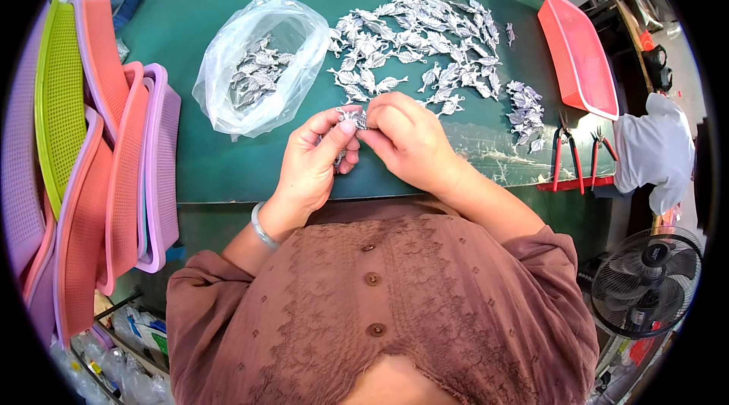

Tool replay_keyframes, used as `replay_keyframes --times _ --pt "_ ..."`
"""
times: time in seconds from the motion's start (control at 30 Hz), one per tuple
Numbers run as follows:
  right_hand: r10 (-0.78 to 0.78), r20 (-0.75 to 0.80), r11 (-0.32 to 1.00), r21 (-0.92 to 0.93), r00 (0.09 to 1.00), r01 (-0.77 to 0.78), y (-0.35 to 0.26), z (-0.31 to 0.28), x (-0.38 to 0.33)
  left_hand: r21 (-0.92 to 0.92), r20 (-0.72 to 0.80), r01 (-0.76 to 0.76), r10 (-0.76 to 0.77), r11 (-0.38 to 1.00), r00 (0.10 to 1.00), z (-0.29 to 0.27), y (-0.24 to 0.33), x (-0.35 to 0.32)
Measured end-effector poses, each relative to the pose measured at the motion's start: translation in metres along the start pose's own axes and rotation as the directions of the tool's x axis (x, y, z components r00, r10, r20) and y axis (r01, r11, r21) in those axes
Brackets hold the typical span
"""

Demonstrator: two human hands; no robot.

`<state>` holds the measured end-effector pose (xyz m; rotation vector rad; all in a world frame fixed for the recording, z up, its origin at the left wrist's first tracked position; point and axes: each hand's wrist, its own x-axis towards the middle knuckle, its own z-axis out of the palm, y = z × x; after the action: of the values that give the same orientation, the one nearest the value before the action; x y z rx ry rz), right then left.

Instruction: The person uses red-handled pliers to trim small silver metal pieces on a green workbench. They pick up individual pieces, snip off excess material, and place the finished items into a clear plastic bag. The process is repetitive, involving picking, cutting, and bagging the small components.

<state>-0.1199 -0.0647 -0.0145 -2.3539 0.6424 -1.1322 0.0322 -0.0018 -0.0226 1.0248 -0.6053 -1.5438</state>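
Observation:
My left hand (313,154) is closed around a few small silver metal pieces (351,118), pinching one between thumb and forefinger. Against it, at the same piece, my right hand (406,139) is closed in a pinch; its fingers partly hide what they grip. Beyond my hands lies a loose spread of ribbed, leaf-like silver pieces (425,33) on the green table (250,169). A smaller heap (525,116) of them sits to the right. Some more rest inside a clear plastic bag (300,21) with its mouth open, just left of the spread.
Stacked plastic baskets (163,169) in purple, pink and green line the left side. A pink basket (581,55) stands at the right edge beside red-handled pliers (566,154). A fan (645,283) is at the lower right, near a person in a white shirt (661,147).

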Motion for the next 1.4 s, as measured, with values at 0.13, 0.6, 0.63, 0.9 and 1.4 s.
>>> replay_keyframes --times 0.13,0.6,0.63,0.9,1.4 --pt "0.244 0.080 0.927 0.275 0.967 -0.256 -0.001 -0.016 -0.001 0.000 0.009 -0.013 0.013 1.000 1.000 0.001 0.002 0.000" --pt "0.401 0.263 0.708 0.519 0.878 -0.479 0.014 -0.019 0.004 0.104 0.076 0.035 -0.043 0.994 0.996 0.006 0.005 0.002" --pt "0.405 0.269 0.705 0.517 0.874 -0.485 0.015 -0.019 0.004 0.111 0.075 0.037 -0.045 0.993 0.996 0.006 0.005 0.002" --pt "0.464 0.313 0.627 0.545 0.828 -0.557 0.017 -0.020 0.003 0.161 0.061 0.021 -0.031 0.987 0.998 0.011 0.007 0.002" --pt "0.412 0.322 0.580 0.629 0.852 -0.518 0.020 -0.019 0.002 0.028 0.129 0.212 -0.213 0.977 0.968 0.006 0.012 0.009"
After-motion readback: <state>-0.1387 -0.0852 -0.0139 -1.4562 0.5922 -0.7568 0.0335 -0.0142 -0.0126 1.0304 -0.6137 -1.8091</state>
